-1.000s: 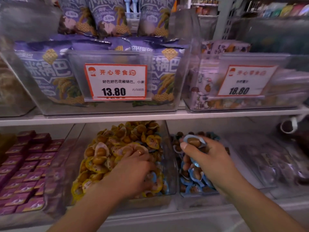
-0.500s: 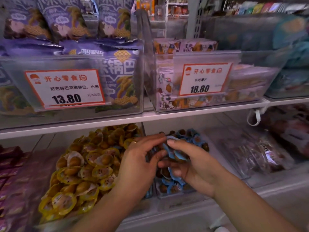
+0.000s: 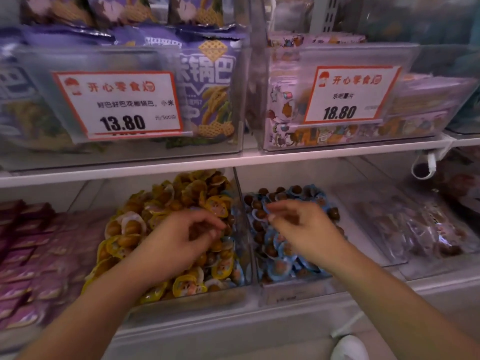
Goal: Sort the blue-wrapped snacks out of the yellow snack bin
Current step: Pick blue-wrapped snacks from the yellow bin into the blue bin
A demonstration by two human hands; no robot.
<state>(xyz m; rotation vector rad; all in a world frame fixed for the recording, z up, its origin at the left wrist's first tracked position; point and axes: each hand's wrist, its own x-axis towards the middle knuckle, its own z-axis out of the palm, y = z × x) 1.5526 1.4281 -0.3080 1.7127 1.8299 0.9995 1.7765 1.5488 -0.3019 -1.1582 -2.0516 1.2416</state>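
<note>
Hovering over two clear bins on the lower shelf, both hands are in view. Left hand (image 3: 179, 237) sits above the yellow snack bin (image 3: 241, 258), fingers curled toward the thumb, palm down; whether it pinches a wrapper, cannot tell, blurred. Yellow-wrapped snacks (image 3: 122, 229) pile under and left of that hand. A few blue-wrapped snacks (image 3: 237, 272) lie in the same bin, just right of the left hand, against the clear divider wall. Right hand (image 3: 301, 229) is over the neighbouring blue snack bin (image 3: 291, 292), fingers loosely curled, thumb and forefinger near each other at the tips; gripping or empty, cannot tell, motion blur. Blue pile (image 3: 281, 266) fills the bin under and below the right hand, brown round snacks showing through the wrappers. The hands are apart, the divider between them. Left of the left hand, rows of purple packets (image 3: 23, 255). Right of the right hand, a clear bin of dark bagged goods (image 3: 428, 229). Above both hands, the upper shelf edge (image 3: 207, 165). Above the left hand, a price tag reading 13.80 (image 3: 119, 105) on a bin of purple bags (image 3: 210, 81). Above the right hand, a price tag reading 18.80 (image 3: 350, 94) on a bin of patterned packs. A white hook (image 3: 426, 167) hangs from the shelf, up and right of the right hand.
</note>
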